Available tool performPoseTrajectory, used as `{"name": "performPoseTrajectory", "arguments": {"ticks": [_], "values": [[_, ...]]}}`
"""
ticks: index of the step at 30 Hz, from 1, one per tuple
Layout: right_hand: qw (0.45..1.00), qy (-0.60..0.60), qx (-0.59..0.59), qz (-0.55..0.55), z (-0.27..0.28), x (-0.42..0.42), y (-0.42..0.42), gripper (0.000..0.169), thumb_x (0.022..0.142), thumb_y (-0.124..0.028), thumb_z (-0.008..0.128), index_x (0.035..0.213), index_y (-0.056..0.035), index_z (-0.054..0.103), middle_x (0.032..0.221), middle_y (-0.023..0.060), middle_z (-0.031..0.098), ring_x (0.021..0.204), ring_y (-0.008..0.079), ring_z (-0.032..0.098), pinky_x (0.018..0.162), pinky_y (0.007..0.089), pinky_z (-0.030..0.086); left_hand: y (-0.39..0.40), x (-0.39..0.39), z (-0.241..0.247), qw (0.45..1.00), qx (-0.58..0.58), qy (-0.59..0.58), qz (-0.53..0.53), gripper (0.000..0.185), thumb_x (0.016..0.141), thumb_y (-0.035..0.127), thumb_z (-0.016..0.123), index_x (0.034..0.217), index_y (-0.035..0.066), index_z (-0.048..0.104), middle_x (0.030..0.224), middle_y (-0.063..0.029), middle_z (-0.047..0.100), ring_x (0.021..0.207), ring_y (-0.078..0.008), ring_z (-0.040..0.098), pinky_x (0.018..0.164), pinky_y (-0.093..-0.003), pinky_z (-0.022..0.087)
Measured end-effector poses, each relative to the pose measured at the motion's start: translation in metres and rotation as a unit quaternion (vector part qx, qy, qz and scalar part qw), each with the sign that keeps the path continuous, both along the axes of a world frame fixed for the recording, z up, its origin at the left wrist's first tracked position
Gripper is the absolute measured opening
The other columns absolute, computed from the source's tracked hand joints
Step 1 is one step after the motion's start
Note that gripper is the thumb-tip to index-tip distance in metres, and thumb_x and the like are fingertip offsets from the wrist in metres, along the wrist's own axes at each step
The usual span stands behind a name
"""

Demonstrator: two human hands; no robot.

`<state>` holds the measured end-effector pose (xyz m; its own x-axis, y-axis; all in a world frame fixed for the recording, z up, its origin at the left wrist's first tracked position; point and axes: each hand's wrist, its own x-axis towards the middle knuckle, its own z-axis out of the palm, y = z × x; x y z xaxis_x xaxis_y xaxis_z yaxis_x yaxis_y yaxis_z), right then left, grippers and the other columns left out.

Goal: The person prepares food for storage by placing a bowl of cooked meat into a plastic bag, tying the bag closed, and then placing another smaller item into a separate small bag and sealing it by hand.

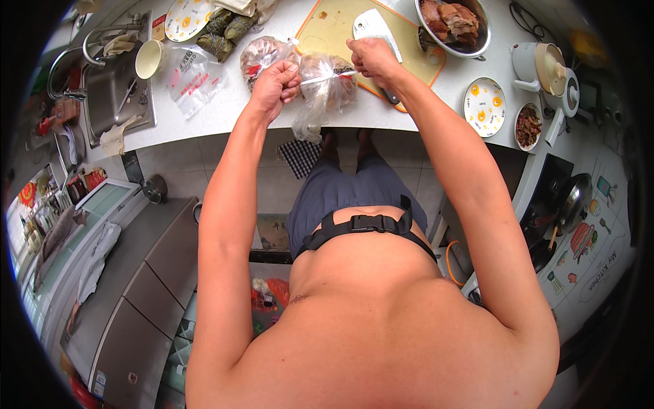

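My left hand (277, 91) and my right hand (374, 60) pinch opposite ends of a twisted strip of clear plastic. The strip runs taut across the top of a clear plastic bag (334, 91) of food, and loose film hangs from it over the counter's front edge. Behind my left hand sits another filled plastic bag (258, 56), with red printing on it. A cleaver (377, 29) lies on the yellow cutting board (327, 30), its blade partly covered by my right hand. The cleaver's dark handle shows below my right wrist. What the bags hold is blurred by the film.
At the back right stands a steel pot (485, 48) of cooked meat. Leaf-wrapped dumplings (219, 36), a cup (151, 59) and a flat plastic bag (194, 82) lie left, beside the sink (120, 92). A patterned plate (484, 107) and a small dish of food (528, 127) are right.
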<state>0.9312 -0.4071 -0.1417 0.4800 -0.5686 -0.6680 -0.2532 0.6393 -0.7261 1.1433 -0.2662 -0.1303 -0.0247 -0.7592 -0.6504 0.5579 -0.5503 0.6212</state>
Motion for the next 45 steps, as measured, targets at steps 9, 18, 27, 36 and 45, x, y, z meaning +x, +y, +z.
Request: {"name": "performPoseTrajectory", "arguments": {"ticks": [9,18,27,36,45], "values": [[0.999,0.028,-0.014,0.026,-0.006,-0.004,-0.002,0.031,0.096,-0.026,0.056,0.07,-0.0119,0.044,0.06,-0.0026,0.042,0.048,0.0074,0.032,0.044,0.0257,0.025,0.007,0.005,-0.008,0.999,0.016,-0.034,-0.034,0.013,0.098,0.016,0.053,0.088,0.01,0.05,0.068,0.0008,0.047,0.048,-0.0049,0.033,0.044,-0.0198,0.03],[0.984,-0.006,-0.136,0.117,0.038,0.005,0.01,0.033,0.089,-0.034,0.068,0.077,-0.004,0.059,0.067,-0.0005,0.057,0.061,0.0076,0.049,0.057,0.0241,0.041,-0.013,-0.016,0.05,0.976,-0.092,-0.199,-0.005,0.018,0.098,0.023,0.058,0.089,0.008,0.058,0.069,0.0025,0.052,0.055,-0.0072,0.045,0.053,-0.021,0.04],[0.965,-0.03,-0.176,0.191,0.052,-0.001,0.014,0.028,0.09,-0.023,0.071,0.103,0.0013,0.069,0.078,-0.0013,0.062,0.071,0.0064,0.053,0.063,0.024,0.044,-0.032,-0.051,0.068,0.866,-0.217,-0.443,-0.075,0.028,0.088,0.019,0.07,0.107,0.0,0.061,0.105,-0.0023,0.056,0.085,-0.0094,0.05,0.07,-0.0233,0.044],[0.979,-0.018,-0.164,0.121,0.045,-0.003,0.015,0.027,0.096,-0.026,0.062,0.091,-0.0011,0.07,0.07,-0.0013,0.059,0.062,0.0057,0.051,0.058,0.0224,0.043,-0.018,-0.069,0.012,0.918,-0.111,-0.373,-0.076,0.021,0.089,0.018,0.069,0.103,0.002,0.071,0.088,-0.002,0.069,0.068,-0.009,0.058,0.063,-0.025,0.049],[0.995,-0.057,-0.083,0.012,0.033,-0.019,0.006,0.028,0.099,-0.027,0.057,0.099,-0.0038,0.072,0.082,0.0011,0.064,0.074,0.009,0.06,0.068,0.0248,0.05,-0.025,-0.062,0.01,0.972,-0.016,-0.233,0.009,0.02,0.094,0.022,0.061,0.098,0.005,0.071,0.09,-0.0015,0.071,0.069,-0.0083,0.057,0.06,-0.0213,0.045]]}}
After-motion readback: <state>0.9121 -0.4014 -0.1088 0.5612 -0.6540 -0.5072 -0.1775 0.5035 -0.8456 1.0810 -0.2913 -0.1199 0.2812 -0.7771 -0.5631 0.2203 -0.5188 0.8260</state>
